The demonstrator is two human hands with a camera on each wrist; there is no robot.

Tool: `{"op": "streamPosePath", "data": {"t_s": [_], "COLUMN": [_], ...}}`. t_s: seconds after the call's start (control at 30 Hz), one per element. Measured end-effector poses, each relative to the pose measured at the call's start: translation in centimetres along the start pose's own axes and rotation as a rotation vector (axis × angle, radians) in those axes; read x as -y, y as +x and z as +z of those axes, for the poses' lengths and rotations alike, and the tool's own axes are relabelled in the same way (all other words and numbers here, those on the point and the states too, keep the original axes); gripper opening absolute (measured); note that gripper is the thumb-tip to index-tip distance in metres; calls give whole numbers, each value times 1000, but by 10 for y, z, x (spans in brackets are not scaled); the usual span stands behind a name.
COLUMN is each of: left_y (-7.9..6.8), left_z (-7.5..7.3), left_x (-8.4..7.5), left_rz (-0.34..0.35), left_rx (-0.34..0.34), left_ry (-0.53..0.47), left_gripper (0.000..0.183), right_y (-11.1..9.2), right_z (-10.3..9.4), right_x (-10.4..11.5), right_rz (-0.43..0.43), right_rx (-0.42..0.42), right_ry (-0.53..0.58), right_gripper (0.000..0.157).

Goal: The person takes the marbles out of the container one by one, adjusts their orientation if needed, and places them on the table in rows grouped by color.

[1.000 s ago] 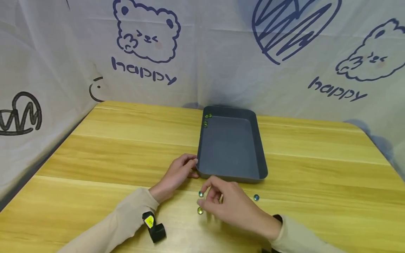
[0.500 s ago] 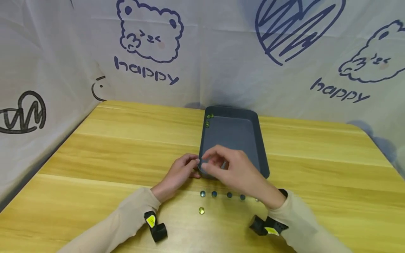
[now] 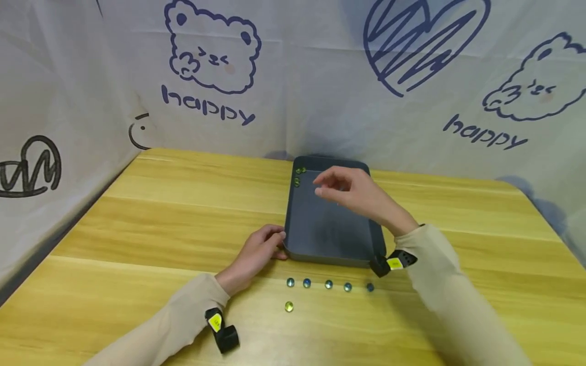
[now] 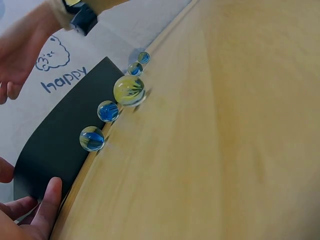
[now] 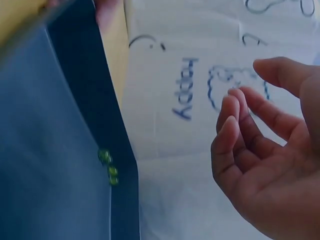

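Observation:
My left hand (image 3: 256, 254) rests beside the near left corner of a dark grey baking tray (image 3: 329, 256), its fingertips touching the outer wall. Over the tray hovers my right hand (image 3: 354, 190), thumb and index finger apart, with nothing visible between them in the right wrist view. Several green-yellow glass marbles (image 5: 105, 156) lie inside the tray along its far left corner. Blue glass marbles (image 3: 328, 284) stand in a spaced row on the table in front of the tray. Closer to me sits one yellow marble (image 3: 289, 306), large in the left wrist view.
The wooden table (image 3: 160, 218) extends to both sides of the tray. A white cloth (image 3: 320, 101) with drawn bears, a heart and "happy" hangs behind it. Each wrist wears a black camera, one on the left sleeve (image 3: 174, 315).
My right hand has moved from beside the marbles on the table up and forward over the tray, uncovering the blue row. The left hand stays against the tray.

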State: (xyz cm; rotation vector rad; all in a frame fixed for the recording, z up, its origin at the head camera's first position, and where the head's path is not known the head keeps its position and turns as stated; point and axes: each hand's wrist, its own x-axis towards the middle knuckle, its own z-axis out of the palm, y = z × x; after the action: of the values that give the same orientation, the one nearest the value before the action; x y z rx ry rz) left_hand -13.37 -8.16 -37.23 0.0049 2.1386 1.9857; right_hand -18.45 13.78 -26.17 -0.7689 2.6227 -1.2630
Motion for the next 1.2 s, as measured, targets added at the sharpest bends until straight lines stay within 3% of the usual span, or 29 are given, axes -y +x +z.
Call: {"op": "streamPosePath", "data": {"t_s": [0.2,0.47,0.7,0.97,1.2], "left_y": [1,0,0,0,1], "left_z": [1,-2,-3,-2,0], "left_x": [2,2,2,1,-1], "left_rz": [-6,-12,-21,-21,-19], "left_rx": [-2,-6,-9,-7,7], "left_ry": [-15,5,15,6,9], "left_gripper": [35,35,35,36,35], "right_y": [22,47,70,92,99], "right_z": [-15,-17,-8,9,27], "right_x": [-9,-14,-30,-49,-67], "right_rz": [60,139,207,303,370], "right_rx": [22,33,39,26,-9], "right_ry": [6,-19,-39,68,48], "right_gripper": [28,28,29,32,27]}}
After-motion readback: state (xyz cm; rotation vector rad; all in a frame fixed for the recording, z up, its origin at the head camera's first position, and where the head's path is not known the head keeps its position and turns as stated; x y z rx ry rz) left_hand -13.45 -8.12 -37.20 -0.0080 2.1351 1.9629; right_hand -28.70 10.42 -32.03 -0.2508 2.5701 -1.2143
